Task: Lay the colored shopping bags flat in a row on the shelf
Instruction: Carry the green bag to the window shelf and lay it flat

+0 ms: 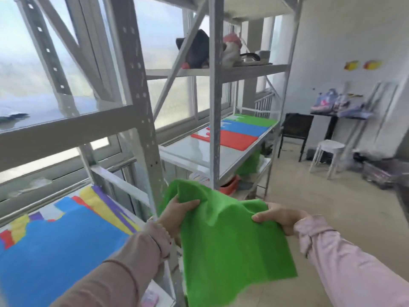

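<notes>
A green shopping bag (228, 247) hangs in front of me, held up between both hands in the aisle beside the shelving. My left hand (177, 214) grips its upper left edge and my right hand (278, 218) pinches its upper right corner. On the near shelf (124, 185) at the lower left lies a stack of bags with a blue bag (57, 251) on top and yellow, purple and red edges showing. On the far shelf (188, 155) a red bag (232, 138), a blue bag (245, 127) and a green bag (256, 120) lie flat in a row.
Grey metal uprights (141, 120) stand between the two shelf bays, close to my left hand. Bare white shelf surface lies in front of the red bag. A white stool (329, 151), a black chair (296, 129) and a table with bags stand at the right.
</notes>
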